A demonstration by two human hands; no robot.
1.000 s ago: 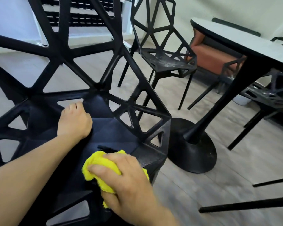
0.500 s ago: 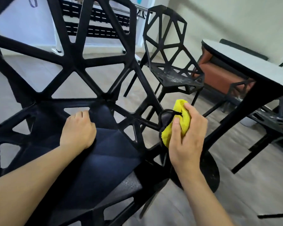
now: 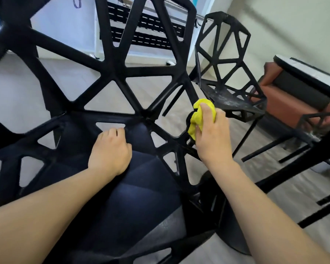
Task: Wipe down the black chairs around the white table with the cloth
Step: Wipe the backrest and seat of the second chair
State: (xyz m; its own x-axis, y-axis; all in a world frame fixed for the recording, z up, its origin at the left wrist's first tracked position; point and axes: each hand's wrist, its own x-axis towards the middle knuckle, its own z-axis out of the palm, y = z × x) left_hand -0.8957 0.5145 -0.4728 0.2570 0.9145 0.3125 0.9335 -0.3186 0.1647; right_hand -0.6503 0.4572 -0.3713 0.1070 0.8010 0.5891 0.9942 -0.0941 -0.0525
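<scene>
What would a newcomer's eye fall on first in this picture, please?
Probably the yellow cloth, bunched in the right hand against the right edge of the near black chair, whose open lattice fills the view. The left hand rests on its seat, and a second black chair stands behind.

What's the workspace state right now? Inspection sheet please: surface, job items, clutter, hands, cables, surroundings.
Surface: dark seat of the near black lattice plastic chair, with a greyish patch at its front edge.
Job's things: crumpled yellow cloth pressed against the near chair's right side frame; second black lattice chair behind, seat streaked whitish; white table with black edge at right.
Clutter: nothing seen.
Hands: left hand rests on the near seat by the backrest, fingers curled; right hand grips the cloth.
Cables: nothing seen.
Surroundings: pale wood-look floor; reddish-brown bench under the table.
</scene>
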